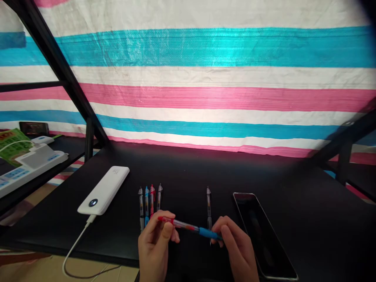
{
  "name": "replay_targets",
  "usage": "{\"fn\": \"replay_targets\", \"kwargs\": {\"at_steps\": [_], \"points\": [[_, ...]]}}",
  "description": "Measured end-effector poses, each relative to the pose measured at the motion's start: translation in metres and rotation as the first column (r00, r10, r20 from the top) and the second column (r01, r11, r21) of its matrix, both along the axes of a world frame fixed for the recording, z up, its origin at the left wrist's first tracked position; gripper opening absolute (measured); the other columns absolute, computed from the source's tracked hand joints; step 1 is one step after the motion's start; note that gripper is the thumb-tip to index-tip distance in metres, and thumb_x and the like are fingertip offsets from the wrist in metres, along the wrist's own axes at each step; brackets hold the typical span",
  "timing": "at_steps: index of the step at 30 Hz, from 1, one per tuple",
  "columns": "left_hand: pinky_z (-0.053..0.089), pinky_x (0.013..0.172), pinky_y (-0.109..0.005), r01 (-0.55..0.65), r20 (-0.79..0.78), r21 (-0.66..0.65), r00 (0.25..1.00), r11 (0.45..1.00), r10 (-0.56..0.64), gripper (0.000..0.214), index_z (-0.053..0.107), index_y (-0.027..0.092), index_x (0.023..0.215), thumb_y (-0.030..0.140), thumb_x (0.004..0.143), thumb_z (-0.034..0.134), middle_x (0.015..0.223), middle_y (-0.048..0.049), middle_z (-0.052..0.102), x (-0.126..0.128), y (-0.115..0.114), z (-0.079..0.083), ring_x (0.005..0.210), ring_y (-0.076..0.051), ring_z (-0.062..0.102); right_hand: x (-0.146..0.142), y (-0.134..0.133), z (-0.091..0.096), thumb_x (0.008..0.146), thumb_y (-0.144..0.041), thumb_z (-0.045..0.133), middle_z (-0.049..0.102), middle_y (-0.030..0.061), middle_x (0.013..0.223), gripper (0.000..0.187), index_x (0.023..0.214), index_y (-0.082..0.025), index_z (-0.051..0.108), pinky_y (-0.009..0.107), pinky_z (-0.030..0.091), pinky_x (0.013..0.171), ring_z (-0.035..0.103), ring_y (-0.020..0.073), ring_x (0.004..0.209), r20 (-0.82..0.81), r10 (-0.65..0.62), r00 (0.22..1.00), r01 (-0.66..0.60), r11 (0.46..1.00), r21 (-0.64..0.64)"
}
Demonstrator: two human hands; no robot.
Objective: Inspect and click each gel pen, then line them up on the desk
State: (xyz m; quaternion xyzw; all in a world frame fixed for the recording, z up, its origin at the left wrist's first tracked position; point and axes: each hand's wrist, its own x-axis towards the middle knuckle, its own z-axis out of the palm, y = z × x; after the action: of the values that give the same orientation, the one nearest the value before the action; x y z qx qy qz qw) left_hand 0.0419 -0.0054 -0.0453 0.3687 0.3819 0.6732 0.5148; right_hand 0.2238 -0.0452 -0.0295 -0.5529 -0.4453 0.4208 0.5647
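Both hands hold one pen (188, 226) above the black table, lying nearly level. My left hand (157, 244) pinches its red clip end between thumb and fingers. My right hand (235, 243) is closed on the other end, at the blue grip section, with the tip hidden by the fingers. Behind my left hand several pens lie side by side: a black one (141, 205), a blue one (147, 201), a red one (152, 197) and another black one (159, 197). A single black pen (208, 205) lies apart, just behind my right hand.
A white power bank (107, 190) with a white cable (69, 252) lies on the black table (182, 164) at left. To the right is a dark-screened phone (261, 235). A power strip (32, 166) sits on the side surface at far left. A striped sheet (205, 98) hangs behind.
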Motion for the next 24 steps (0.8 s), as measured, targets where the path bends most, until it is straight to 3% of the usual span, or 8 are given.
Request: {"fn": "replay_targets", "kwargs": {"at_steps": [4, 9, 12, 15, 19, 24], "points": [[0.053, 0.055, -0.019, -0.008, 0.005, 0.01, 1.0, 1.0, 0.008, 0.019, 0.083, 0.021, 0.092, 0.039, 0.086, 0.084, 0.069, -0.0002, 0.066, 0.0001, -0.0005, 0.0015, 0.053, -0.01, 0.061, -0.0026, 0.0026, -0.0002, 0.104, -0.057, 0.051, 0.049, -0.0018, 0.065, 0.052, 0.067, -0.02, 0.057, 0.027, 0.034, 0.06, 0.044, 0.0139, 0.06, 0.103, -0.001, 0.995, 0.005, 0.999, -0.037], [0.053, 0.055, -0.02, -0.035, -0.01, -0.012, 0.999, 0.999, 0.035, 0.02, 0.082, 0.02, 0.09, 0.039, 0.085, 0.085, 0.07, -0.0004, 0.065, 0.0007, 0.0002, 0.0031, 0.055, -0.011, 0.061, -0.0035, 0.0017, 0.0031, 0.102, -0.057, 0.054, 0.048, -0.001, 0.065, 0.054, 0.063, -0.02, 0.056, 0.027, 0.034, 0.059, 0.044, 0.0142, 0.06, 0.104, 0.0, 0.995, 0.0, 1.0, 0.001], [0.055, 0.057, -0.021, -0.037, -0.019, -0.002, 0.999, 0.999, 0.037, 0.019, 0.082, 0.021, 0.089, 0.038, 0.084, 0.086, 0.084, -0.0022, 0.067, 0.0009, 0.0014, 0.0037, 0.057, -0.01, 0.062, -0.0023, -0.0004, 0.0048, 0.096, -0.057, 0.065, 0.053, -0.0009, 0.068, 0.041, 0.076, -0.021, 0.065, 0.027, 0.035, 0.057, 0.046, 0.0149, 0.06, 0.033, -0.016, 0.999, 0.016, 1.0, 0.008], [0.056, 0.06, -0.021, -0.038, -0.006, 0.012, 0.999, 0.999, 0.038, 0.017, 0.082, 0.022, 0.09, 0.038, 0.085, 0.085, 0.086, -0.0023, 0.068, 0.0006, 0.0018, 0.0025, 0.058, -0.01, 0.062, -0.0014, -0.0009, 0.0046, 0.096, -0.06, 0.063, 0.059, 0.0004, 0.072, 0.039, 0.092, -0.023, 0.072, 0.027, 0.036, 0.057, 0.048, 0.0164, 0.063, -0.018, -0.016, 1.0, 0.015, 1.0, -0.018], [0.055, 0.06, -0.02, -0.041, 0.004, 0.004, 0.999, 0.999, 0.041, 0.018, 0.082, 0.022, 0.091, 0.038, 0.084, 0.086, 0.077, -0.0014, 0.067, -0.0007, 0.0009, 0.0001, 0.059, -0.011, 0.063, -0.0019, 0.0017, 0.0014, 0.103, -0.058, 0.054, 0.049, -0.0015, 0.064, 0.052, 0.067, -0.02, 0.059, 0.027, 0.033, 0.06, 0.043, 0.0141, 0.06, 0.087, 0.006, 0.996, -0.003, 0.999, -0.041], [0.055, 0.059, -0.021, -0.051, 0.012, -0.005, 0.999, 0.999, 0.052, 0.019, 0.082, 0.021, 0.09, 0.038, 0.083, 0.087, 0.077, -0.0014, 0.067, -0.001, 0.0009, 0.0005, 0.058, -0.011, 0.063, -0.002, 0.0031, -0.0012, 0.101, -0.055, 0.059, 0.047, -0.0025, 0.064, 0.049, 0.066, -0.021, 0.055, 0.027, 0.033, 0.059, 0.043, 0.0136, 0.059, 0.105, -0.006, 0.995, 0.006, 1.0, 0.001]]}}
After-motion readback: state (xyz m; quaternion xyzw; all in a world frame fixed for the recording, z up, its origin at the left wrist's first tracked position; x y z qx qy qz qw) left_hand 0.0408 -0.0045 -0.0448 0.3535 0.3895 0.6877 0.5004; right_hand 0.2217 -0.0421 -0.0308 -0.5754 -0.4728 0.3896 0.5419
